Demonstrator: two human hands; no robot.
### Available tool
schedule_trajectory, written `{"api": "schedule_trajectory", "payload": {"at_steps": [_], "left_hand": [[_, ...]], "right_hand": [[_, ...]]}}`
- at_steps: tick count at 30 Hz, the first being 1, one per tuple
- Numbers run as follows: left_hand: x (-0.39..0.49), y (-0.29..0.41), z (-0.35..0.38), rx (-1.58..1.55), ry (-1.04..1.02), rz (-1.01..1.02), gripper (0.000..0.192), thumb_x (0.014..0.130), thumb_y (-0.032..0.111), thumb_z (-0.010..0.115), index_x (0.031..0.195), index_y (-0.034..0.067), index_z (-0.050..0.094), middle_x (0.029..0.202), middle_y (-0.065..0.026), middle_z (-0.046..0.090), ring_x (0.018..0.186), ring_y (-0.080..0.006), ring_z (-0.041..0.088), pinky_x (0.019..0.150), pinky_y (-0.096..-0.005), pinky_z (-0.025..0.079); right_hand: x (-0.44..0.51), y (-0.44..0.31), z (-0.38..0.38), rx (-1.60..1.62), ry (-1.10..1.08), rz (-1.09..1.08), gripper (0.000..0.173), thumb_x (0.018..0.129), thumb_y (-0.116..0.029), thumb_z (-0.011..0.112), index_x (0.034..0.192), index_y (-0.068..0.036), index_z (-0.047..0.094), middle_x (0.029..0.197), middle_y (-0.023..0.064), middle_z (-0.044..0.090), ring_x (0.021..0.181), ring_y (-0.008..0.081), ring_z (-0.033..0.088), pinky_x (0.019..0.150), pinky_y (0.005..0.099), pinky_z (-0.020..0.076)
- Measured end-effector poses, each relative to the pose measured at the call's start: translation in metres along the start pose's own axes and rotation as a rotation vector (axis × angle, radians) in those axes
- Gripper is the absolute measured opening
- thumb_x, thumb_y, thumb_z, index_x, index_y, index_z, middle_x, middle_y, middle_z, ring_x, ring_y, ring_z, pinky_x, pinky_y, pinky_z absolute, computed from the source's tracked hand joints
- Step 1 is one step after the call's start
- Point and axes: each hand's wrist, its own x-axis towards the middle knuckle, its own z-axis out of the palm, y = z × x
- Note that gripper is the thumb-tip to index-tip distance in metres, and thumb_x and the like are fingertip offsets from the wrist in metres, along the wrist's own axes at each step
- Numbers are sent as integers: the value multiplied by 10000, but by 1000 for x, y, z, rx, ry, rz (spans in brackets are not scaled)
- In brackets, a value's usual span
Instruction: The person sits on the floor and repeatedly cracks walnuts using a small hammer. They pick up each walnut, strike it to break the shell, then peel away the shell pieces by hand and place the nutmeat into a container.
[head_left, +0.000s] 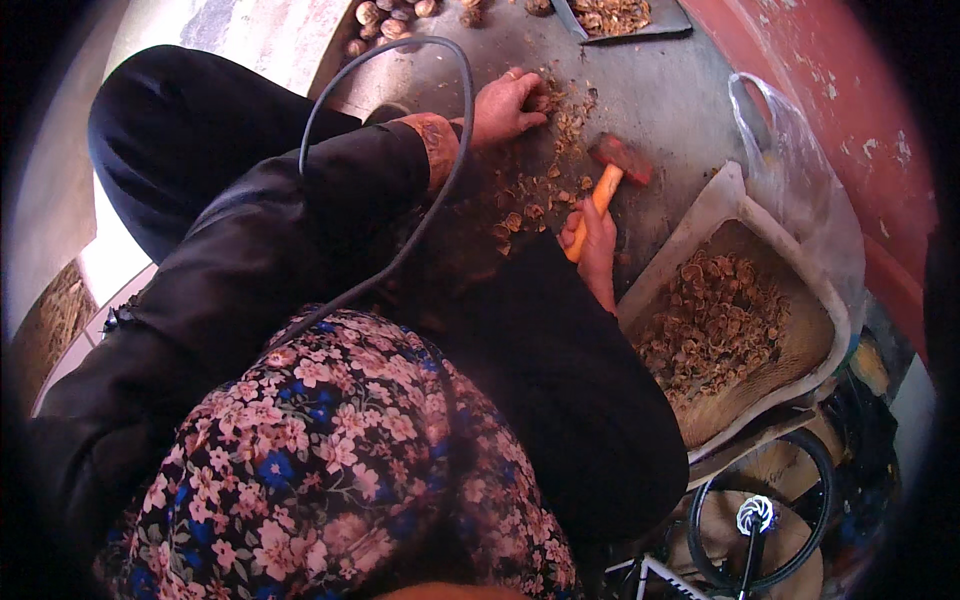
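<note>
My right hand grips the orange handle of a hammer, whose worn red head points up and away from me. Up and to the left of it, my left hand rests low over the grey floor, fingers curled beside a scatter of broken walnut shells. Whether something lies under those fingers is hidden. More shell pieces lie on the ground between my two hands. Several whole walnuts are gathered at the top, beyond my left forearm.
A deep pale-rimmed tray of shells stands at my right, beside a clear plastic bag. A dustpan-like container with shell bits is at the top. A red wall borders the right; a bicycle wheel is lower right. A cable loops across the view.
</note>
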Motion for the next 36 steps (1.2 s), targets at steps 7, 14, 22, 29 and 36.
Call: {"api": "schedule_trajectory", "payload": {"at_steps": [7, 14, 22, 29, 36], "left_hand": [[-2, -7, 11, -122, 28, 56, 358, 643, 183, 720, 934, 77, 540, 875, -110, 509, 844, -311, 535, 716, -376, 453], [-6, -6, 9, -51, 35, 93, 364, 660, 201, 713, 953, 71, 542, 874, -116, 507, 844, -311, 537, 714, -371, 453], [-9, -3, 5, -71, 16, 159, 372, 715, 203, 679, 1030, 77, 527, 906, -136, 512, 864, -340, 525, 733, -388, 455], [-6, -3, 6, -126, 12, 113, 420, 653, 114, 704, 1016, 60, 500, 924, -143, 507, 864, -341, 533, 739, -383, 451], [-2, -5, 7, -160, -32, 80, 407, 667, 145, 701, 1015, 73, 502, 917, -132, 520, 885, -342, 527, 756, -389, 447]], "right_hand": [[-2, -23, 35, -934, 169, -387, 225, 832, -221, 568, 910, -51, 442, 700, 173, 556, 635, 357, 561, 550, 404, 455], [0, -50, 72, -1386, 205, -464, 265, 822, -261, 569, 917, -57, 429, 766, 229, 578, 749, 435, 556, 597, 487, 435], [-14, -54, 61, -1167, 278, -555, 309, 818, -278, 582, 1001, -68, 446, 768, 222, 584, 743, 433, 560, 606, 481, 441], [-11, -44, 65, -1265, 233, -464, 297, 821, -267, 573, 995, -75, 429, 800, 225, 583, 756, 442, 555, 626, 491, 442], [-6, -52, 70, -1338, 274, -501, 272, 828, -258, 578, 979, -73, 448, 783, 230, 578, 745, 434, 554, 609, 475, 433]]}}
